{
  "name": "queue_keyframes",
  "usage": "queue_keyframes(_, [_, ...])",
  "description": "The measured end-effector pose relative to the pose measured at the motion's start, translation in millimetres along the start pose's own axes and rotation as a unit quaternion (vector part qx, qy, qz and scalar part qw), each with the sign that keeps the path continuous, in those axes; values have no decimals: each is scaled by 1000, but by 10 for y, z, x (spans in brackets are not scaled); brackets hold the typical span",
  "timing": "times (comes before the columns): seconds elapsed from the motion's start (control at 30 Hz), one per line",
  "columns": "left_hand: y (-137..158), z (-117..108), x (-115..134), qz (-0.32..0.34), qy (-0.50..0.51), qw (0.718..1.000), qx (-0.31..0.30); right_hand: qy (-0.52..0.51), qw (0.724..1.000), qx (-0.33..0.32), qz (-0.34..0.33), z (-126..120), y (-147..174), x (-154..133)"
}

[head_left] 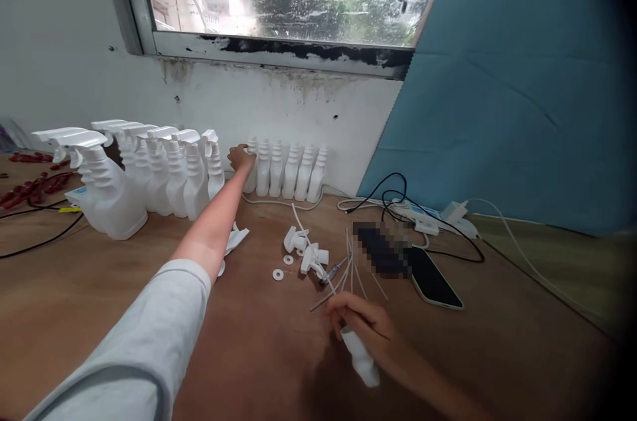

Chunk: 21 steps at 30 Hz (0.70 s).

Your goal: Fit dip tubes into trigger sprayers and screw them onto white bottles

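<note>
My left hand (242,159) is stretched out to the back of the table, its fingers closed around the neck of a white spray bottle (250,178) at the left end of a row without trigger heads. Between thumb and fingers of my right hand (365,323) is a thin white plastic tube (303,227), slanting up and leftward. Beneath that hand shows a white hollow plastic piece (359,358); whether it is held too I cannot tell. White trigger sprayer heads (313,258), small washers (278,275) and several loose tubes (352,275) lie just beyond it.
Several bottles with trigger heads (162,172) stand at the left, near red items (37,188) and a black cable. A phone (435,278), a blurred dark object (383,248), a power strip (423,218) and cables lie at the right. Behind are a wall and blue cloth (497,89).
</note>
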State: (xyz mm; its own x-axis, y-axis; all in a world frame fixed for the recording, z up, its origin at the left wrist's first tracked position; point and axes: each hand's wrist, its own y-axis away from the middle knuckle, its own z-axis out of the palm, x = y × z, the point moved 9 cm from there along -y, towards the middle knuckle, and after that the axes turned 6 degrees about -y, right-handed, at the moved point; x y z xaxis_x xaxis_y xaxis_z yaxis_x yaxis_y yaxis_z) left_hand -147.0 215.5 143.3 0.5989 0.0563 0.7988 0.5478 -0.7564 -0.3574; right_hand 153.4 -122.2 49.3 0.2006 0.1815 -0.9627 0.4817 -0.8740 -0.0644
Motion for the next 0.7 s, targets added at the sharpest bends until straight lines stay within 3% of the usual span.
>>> queue_keyframes(0.27, [111, -135, 84, 44, -8, 999, 16, -145, 988, -21, -46, -93, 57, -150])
queue_keyframes(0.43, [284, -354, 224, 79, -8, 995, 64, -167, 985, -19, -49, -142, 61, -148])
queue_keyframes(0.57, [472, -558, 486, 130, -6, 986, 104, -107, 991, 18, -81, -163, 43, -168])
queue_keyframes(0.7, [859, -809, 895, 249, 49, 960, 120, -69, 988, 103, -89, -309, 1, -176])
